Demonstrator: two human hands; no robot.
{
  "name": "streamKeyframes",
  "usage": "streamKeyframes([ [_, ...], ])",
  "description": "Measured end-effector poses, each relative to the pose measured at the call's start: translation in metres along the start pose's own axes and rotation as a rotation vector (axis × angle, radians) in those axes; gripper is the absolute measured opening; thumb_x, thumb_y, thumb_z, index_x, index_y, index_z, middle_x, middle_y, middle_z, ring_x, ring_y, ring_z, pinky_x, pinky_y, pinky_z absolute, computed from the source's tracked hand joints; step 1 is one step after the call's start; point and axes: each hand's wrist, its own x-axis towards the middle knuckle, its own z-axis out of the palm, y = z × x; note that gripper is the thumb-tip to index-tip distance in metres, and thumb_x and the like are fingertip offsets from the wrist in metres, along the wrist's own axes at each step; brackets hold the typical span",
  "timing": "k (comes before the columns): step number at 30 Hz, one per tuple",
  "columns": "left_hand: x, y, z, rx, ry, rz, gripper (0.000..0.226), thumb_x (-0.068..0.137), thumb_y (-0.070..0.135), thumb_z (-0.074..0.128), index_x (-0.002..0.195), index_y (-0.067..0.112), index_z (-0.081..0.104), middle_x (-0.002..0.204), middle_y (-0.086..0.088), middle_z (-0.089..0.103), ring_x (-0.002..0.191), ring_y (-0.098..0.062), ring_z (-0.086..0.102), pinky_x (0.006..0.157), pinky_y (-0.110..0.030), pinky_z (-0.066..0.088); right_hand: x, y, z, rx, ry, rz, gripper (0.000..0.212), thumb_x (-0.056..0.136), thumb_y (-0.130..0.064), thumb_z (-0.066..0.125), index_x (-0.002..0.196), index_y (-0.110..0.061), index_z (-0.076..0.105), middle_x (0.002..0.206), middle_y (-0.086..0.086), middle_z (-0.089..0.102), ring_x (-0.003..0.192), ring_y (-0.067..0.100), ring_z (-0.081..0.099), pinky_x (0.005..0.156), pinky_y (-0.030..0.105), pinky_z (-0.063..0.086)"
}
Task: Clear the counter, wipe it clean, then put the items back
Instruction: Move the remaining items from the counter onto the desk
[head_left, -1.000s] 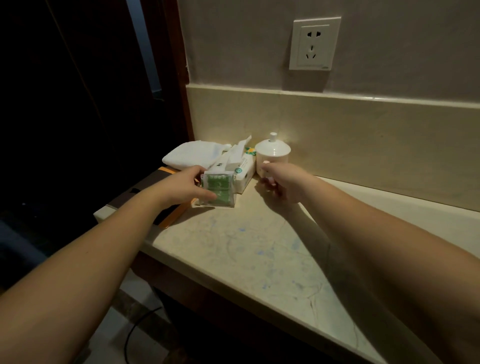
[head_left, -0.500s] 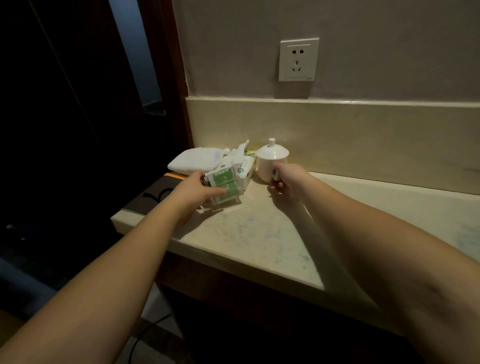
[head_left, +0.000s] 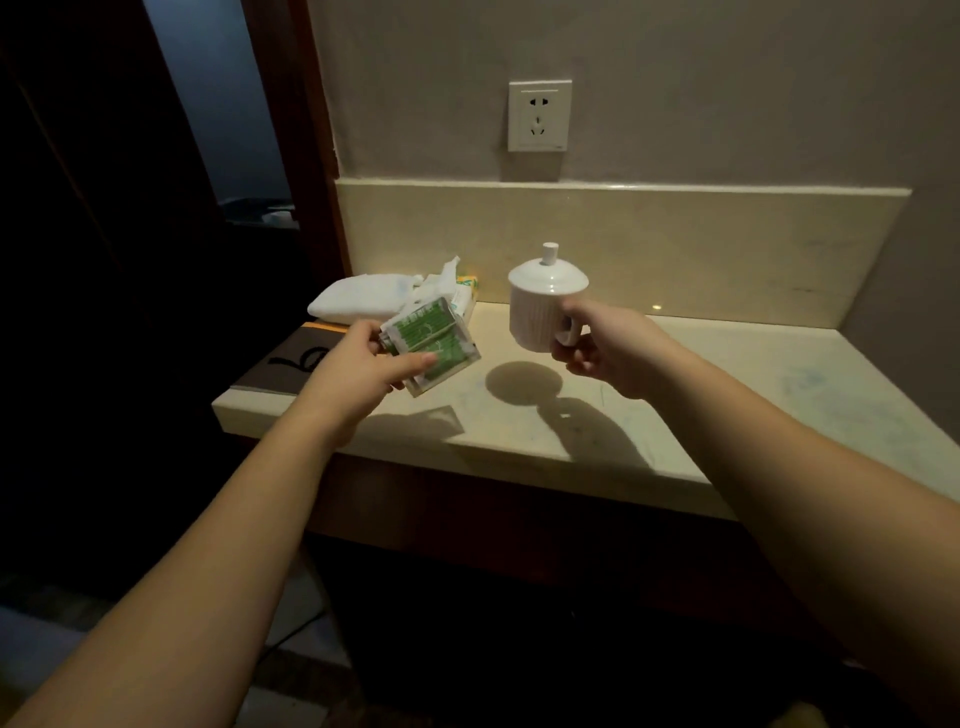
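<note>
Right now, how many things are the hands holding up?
2. The left hand grips the green packets; the right hand holds the lidded white cup by its handle, lifted above the counter.

A pale marble-look stone counter (head_left: 675, 415) runs along the wall. At its far left end lie a folded white towel (head_left: 358, 301), a tissue pack (head_left: 460, 299) just beside it, and what may be a dark brown folder (head_left: 283, 364).

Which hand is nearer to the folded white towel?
Left. The left hand, holding green packets, is just in front of the towel; the right hand is farther right, holding the mug.
</note>
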Motion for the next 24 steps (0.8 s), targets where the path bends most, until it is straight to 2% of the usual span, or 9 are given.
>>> streamKeyframes([
  [2, -0.023, -0.002, 0.003, -0.049, 0.002, 0.015, 0.033, 0.08, 0.02, 0.076, 0.101, 0.023, 0.051, 0.103, -0.001, 0.068, 0.085, -0.017, 0.062, 0.064, -0.026, 0.043, -0.036, 0.009, -0.007, -0.016, 0.021, 0.008, 0.019, 0.094, -0.025, 0.049, 0.092, -0.008, 0.057, 0.084, 0.012, 0.063, 0.074, 0.019, 0.058, 0.064, 0.025, 0.048],
  [4, -0.047, -0.005, 0.009, -0.116, -0.016, 0.007, 0.035, 0.081, 0.017, 0.075, 0.104, 0.023, 0.05, 0.103, 0.0, 0.067, 0.087, -0.016, 0.063, 0.067, -0.027, 0.045, -0.07, 0.023, -0.014, -0.001, 0.053, 0.001, 0.02, 0.096, -0.029, 0.049, 0.095, -0.011, 0.059, 0.09, 0.013, 0.065, 0.077, 0.019, 0.063, 0.063, 0.025, 0.051],
  [8, -0.09, -0.013, 0.034, -0.295, -0.125, -0.038, 0.033, 0.083, 0.002, 0.069, 0.106, 0.017, 0.05, 0.103, -0.001, 0.066, 0.09, -0.011, 0.066, 0.078, -0.025, 0.053, -0.137, 0.06, -0.027, -0.002, 0.143, 0.003, 0.024, 0.097, -0.032, 0.049, 0.099, -0.012, 0.064, 0.097, 0.01, 0.07, 0.083, 0.018, 0.068, 0.067, 0.028, 0.051],
  [11, -0.114, -0.02, 0.052, -0.351, -0.196, -0.062, 0.034, 0.081, -0.003, 0.067, 0.103, 0.018, 0.051, 0.099, -0.002, 0.066, 0.082, -0.004, 0.068, 0.069, -0.018, 0.054, -0.181, 0.095, -0.039, 0.053, 0.207, 0.03, 0.025, 0.096, -0.029, 0.05, 0.091, -0.01, 0.065, 0.091, 0.009, 0.069, 0.079, 0.016, 0.065, 0.064, 0.026, 0.047],
  [14, -0.134, -0.03, 0.068, -0.352, -0.288, -0.1, 0.038, 0.075, 0.003, 0.071, 0.104, 0.019, 0.052, 0.102, -0.003, 0.066, 0.082, -0.003, 0.069, 0.066, -0.016, 0.054, -0.217, 0.131, -0.055, 0.082, 0.271, 0.095, 0.026, 0.096, -0.03, 0.051, 0.085, -0.012, 0.066, 0.091, 0.01, 0.067, 0.082, 0.017, 0.065, 0.065, 0.027, 0.046],
  [17, -0.151, -0.043, 0.093, -0.312, -0.383, -0.162, 0.041, 0.073, 0.006, 0.072, 0.107, 0.02, 0.053, 0.105, -0.004, 0.065, 0.083, -0.005, 0.069, 0.065, -0.017, 0.055, -0.248, 0.164, -0.073, 0.027, 0.36, 0.181, 0.027, 0.097, -0.031, 0.048, 0.094, -0.012, 0.068, 0.097, 0.008, 0.068, 0.09, 0.019, 0.066, 0.071, 0.028, 0.048],
  [19, -0.161, -0.05, 0.113, -0.278, -0.439, -0.208, 0.041, 0.078, 0.004, 0.072, 0.109, 0.021, 0.052, 0.105, -0.004, 0.065, 0.081, -0.005, 0.07, 0.062, -0.017, 0.054, -0.267, 0.185, -0.084, 0.003, 0.455, 0.214, 0.025, 0.097, -0.031, 0.048, 0.093, -0.017, 0.068, 0.094, 0.003, 0.068, 0.089, 0.015, 0.065, 0.07, 0.027, 0.047],
  [21, -0.17, -0.056, 0.137, -0.244, -0.507, -0.253, 0.042, 0.079, 0.007, 0.073, 0.111, 0.024, 0.051, 0.106, -0.005, 0.065, 0.084, -0.009, 0.07, 0.064, -0.021, 0.055, -0.286, 0.203, -0.098, -0.009, 0.539, 0.236, 0.024, 0.097, -0.032, 0.049, 0.09, -0.022, 0.068, 0.09, -0.001, 0.068, 0.087, 0.012, 0.064, 0.069, 0.025, 0.046],
  [24, -0.182, -0.056, 0.171, -0.224, -0.611, -0.3, 0.044, 0.077, 0.009, 0.074, 0.111, 0.025, 0.051, 0.107, -0.003, 0.065, 0.089, -0.015, 0.071, 0.07, -0.028, 0.056, -0.311, 0.226, -0.12, 0.005, 0.596, 0.255, 0.025, 0.097, -0.034, 0.049, 0.091, -0.021, 0.069, 0.093, 0.003, 0.069, 0.092, 0.021, 0.065, 0.076, 0.031, 0.049],
])
